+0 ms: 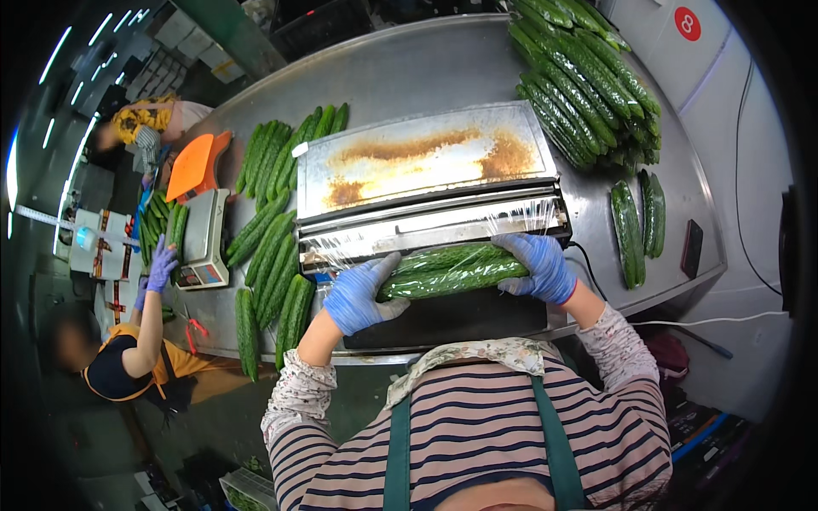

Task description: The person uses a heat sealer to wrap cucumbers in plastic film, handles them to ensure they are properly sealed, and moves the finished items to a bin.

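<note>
Between my two gloved hands lies a pair of cucumbers with clear plastic film around them. My left hand grips their left end, and my right hand holds the right end. Stretched film runs from the cucumbers back to the film wrapping machine, whose metal top is stained brown. The cucumbers are above the machine's dark front plate.
Loose cucumbers lie left of the machine, beside a weighing scale. Wrapped cucumbers are piled at the back right; two packs and a phone lie nearer. A co-worker's gloved hand is by the scale, near red-handled scissors.
</note>
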### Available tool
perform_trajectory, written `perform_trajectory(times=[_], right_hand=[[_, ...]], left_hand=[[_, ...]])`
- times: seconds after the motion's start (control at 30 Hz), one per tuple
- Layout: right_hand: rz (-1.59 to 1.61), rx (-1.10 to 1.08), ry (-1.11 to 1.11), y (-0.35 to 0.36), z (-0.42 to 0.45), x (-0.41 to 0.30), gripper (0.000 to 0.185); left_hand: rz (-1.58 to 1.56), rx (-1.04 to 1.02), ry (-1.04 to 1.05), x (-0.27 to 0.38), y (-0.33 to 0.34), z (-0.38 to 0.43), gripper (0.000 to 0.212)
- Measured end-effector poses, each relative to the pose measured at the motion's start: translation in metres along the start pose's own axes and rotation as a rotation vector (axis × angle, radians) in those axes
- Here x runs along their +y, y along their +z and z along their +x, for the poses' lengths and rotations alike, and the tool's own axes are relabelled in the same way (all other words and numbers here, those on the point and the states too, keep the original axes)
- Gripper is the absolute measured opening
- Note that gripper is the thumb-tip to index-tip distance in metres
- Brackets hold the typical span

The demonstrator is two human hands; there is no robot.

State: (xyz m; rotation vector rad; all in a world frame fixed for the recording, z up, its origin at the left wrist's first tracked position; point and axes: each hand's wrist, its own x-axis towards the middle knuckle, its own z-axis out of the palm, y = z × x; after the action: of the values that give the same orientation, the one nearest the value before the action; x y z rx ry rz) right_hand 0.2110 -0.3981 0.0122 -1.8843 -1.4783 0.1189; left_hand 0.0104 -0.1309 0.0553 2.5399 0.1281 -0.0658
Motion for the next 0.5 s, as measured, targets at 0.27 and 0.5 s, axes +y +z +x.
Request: perform_trajectory(times=[0.27, 0.5], right_hand=[[0.481, 0.136, 0.258, 0.039, -0.038, -0.013, 0.051], [0.577, 0.280, 0.283, 0.006, -0.005, -0.030, 0.044]], left_hand=[[-0.452, -0.220, -0.297, -0.015, 0.000, -0.008, 0.068], [-0.949, 0.034, -0.006, -0.022, -0.051, -0.009, 0.073]])
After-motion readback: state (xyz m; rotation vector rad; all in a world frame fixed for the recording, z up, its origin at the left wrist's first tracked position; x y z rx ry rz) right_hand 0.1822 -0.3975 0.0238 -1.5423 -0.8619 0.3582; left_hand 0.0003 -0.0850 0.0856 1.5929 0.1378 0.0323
